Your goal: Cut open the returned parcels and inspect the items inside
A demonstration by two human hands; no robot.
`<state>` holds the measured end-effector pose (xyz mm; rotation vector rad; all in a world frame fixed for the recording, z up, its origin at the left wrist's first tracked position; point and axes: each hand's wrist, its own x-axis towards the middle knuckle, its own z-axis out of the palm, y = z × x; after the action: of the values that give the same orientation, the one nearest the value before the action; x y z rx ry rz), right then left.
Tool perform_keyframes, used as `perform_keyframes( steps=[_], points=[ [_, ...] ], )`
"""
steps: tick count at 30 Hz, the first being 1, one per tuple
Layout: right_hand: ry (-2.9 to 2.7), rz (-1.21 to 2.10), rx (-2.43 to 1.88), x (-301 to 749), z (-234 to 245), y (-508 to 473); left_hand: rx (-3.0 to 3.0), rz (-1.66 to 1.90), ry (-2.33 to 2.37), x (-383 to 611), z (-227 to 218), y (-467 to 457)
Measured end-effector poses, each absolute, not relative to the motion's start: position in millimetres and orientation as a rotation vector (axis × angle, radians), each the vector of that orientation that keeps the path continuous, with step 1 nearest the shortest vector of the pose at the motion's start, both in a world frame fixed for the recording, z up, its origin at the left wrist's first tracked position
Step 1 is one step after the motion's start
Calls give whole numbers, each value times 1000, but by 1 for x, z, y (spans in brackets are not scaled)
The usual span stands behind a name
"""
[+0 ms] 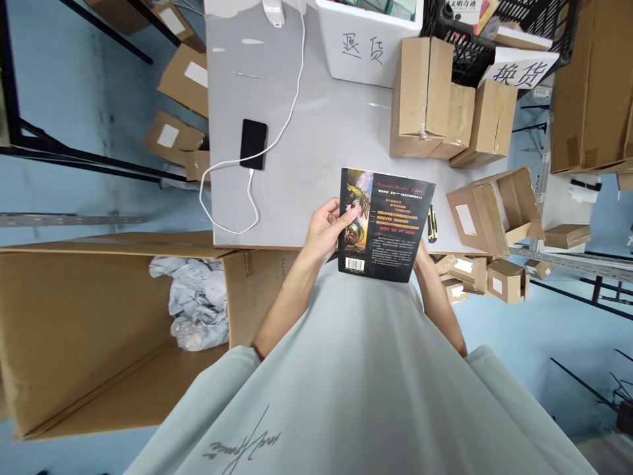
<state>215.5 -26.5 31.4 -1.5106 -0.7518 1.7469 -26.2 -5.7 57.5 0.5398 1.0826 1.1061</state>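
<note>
I hold a black paperback book (390,224), back cover up, just above the near edge of the grey table (316,138). My left hand (329,227) grips its left edge, with the thumb lying on the cover near the picture. My right hand (422,254) is almost wholly behind the book's right side; only the wrist and forearm show, so its fingers are hidden.
A black phone (254,143) on a white charging cable (277,135) lies on the table's left. A yellow utility knife (432,224) sits right of the book. Cardboard boxes (445,99), a white bin (368,43), an open box (494,208) and a large floor carton (99,323) surround.
</note>
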Motion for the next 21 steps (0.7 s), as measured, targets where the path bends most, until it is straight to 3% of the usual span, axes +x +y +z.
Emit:
perform_keyframes(
  steps=[10, 21],
  points=[
    [-1061, 1586, -1363, 220, 61, -15, 644, 1121, 1148, -41, 52, -4],
    [-1088, 1566, -1345, 214, 63, -17, 605, 1100, 1188, -44, 56, -3]
  ],
)
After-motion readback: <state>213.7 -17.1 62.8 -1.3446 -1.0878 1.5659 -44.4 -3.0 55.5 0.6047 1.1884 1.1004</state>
